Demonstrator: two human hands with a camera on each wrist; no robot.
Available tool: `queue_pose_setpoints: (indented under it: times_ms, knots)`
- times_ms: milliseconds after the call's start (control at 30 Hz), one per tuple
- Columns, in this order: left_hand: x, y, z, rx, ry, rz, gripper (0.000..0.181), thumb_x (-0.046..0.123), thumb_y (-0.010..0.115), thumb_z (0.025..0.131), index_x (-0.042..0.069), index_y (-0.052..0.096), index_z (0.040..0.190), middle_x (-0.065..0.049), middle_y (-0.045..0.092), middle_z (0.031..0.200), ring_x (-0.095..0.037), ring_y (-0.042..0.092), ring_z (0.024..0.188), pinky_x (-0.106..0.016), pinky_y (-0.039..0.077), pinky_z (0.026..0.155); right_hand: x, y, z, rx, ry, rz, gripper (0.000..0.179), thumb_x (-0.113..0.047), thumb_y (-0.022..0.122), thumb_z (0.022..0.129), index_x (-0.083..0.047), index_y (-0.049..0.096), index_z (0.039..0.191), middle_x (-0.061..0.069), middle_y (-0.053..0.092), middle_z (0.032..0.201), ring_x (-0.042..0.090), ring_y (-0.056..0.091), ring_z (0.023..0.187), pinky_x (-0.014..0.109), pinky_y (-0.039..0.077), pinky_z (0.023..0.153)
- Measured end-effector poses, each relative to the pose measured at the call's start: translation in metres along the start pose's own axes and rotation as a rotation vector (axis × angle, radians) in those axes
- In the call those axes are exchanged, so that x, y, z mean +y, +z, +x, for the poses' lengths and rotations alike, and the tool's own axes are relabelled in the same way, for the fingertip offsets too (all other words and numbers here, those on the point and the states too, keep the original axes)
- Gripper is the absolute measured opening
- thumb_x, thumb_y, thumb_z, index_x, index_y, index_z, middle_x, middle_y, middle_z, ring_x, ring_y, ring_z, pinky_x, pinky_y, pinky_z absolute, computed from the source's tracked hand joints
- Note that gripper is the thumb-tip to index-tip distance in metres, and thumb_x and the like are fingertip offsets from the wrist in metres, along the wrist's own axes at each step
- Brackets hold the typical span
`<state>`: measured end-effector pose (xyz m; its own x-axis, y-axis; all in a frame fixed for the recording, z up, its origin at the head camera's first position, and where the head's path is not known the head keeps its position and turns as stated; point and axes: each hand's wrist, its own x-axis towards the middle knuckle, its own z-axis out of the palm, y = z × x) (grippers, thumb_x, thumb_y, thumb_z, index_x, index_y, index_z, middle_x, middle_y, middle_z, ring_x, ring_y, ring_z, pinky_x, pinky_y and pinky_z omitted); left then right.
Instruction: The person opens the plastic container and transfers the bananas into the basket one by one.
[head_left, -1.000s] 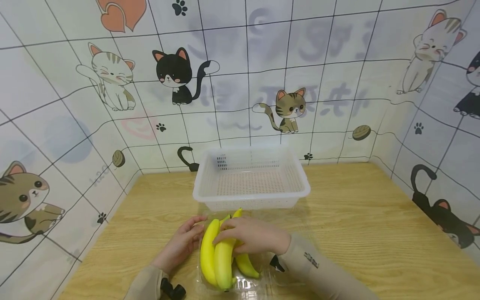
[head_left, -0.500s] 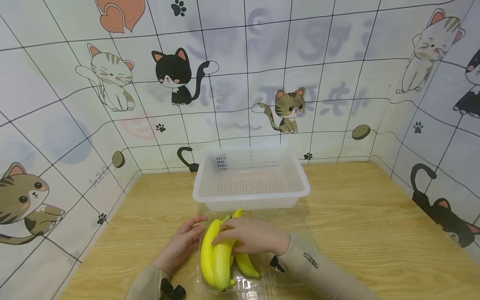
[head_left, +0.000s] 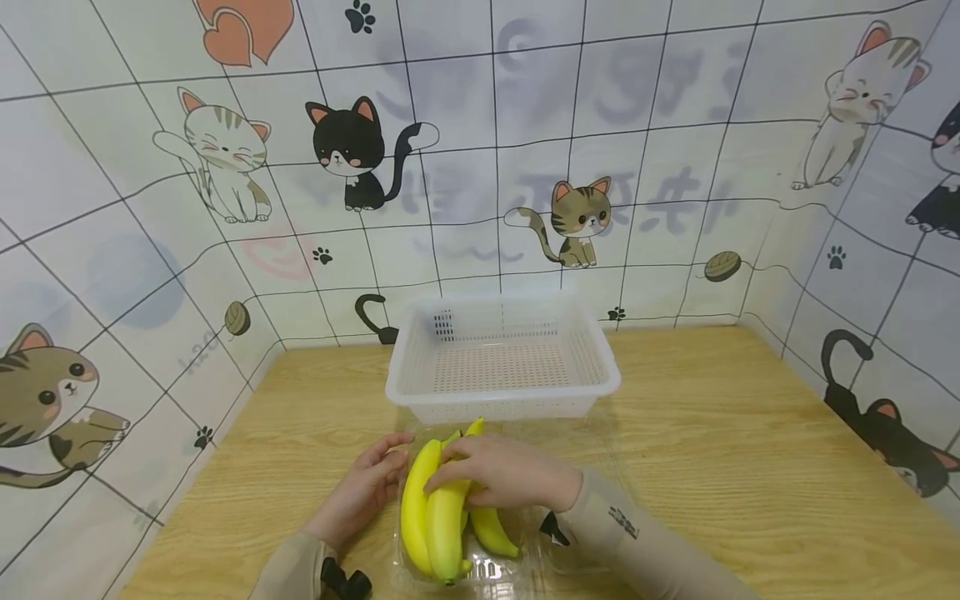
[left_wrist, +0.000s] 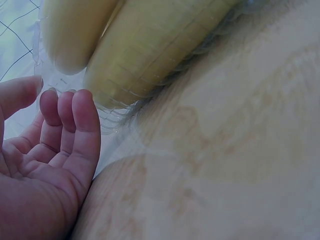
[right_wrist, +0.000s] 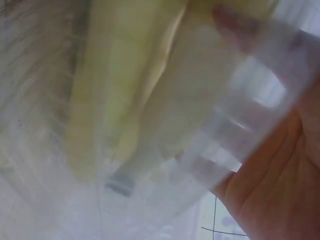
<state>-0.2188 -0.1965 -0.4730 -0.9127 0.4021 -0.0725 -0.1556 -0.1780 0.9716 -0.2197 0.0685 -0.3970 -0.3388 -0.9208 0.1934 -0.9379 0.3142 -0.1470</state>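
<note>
Wooden table between cat-tiled walls; right hand grips bananas, left hand relaxed.

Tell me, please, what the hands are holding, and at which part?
The right hand grips the bunch of bananas across its upper half, near the stem end. The left hand holds nothing; its fingers are beside the clear plastic tray.

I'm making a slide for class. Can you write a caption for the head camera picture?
Two hands, right hand and left hand, hold yellow bananas before a white basket.
</note>
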Motion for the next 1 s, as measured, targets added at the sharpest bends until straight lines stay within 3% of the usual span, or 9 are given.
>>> queue_pose_setpoints:
  times_ms: [333, 1000]
  knots:
    - [0.0, 0.0, 0.001, -0.017, 0.005, -0.007, 0.028, 0.015, 0.045, 0.104, 0.008, 0.041, 0.13, 0.002, 0.059, 0.09, -0.009, 0.059, 0.08, -0.028, 0.052, 0.075, -0.002, -0.006, -0.003, 0.019, 0.002, -0.042, 0.054, -0.017, 0.078, 0.082, -0.032, 0.059, 0.13, 0.0, 0.058, 0.128, 0.012, 0.051, 0.118, 0.033, 0.041, 0.1]
    - [0.002, 0.002, 0.001, 0.036, -0.04, 0.044, 0.036, 0.019, 0.048, 0.103, 0.005, 0.038, 0.135, 0.0, 0.06, 0.095, -0.01, 0.06, 0.081, -0.029, 0.052, 0.077, -0.003, -0.016, -0.008, 0.065, 0.022, -0.071, 0.052, -0.019, 0.078, 0.083, -0.033, 0.06, 0.13, 0.002, 0.055, 0.133, 0.017, 0.052, 0.119, 0.037, 0.043, 0.099]
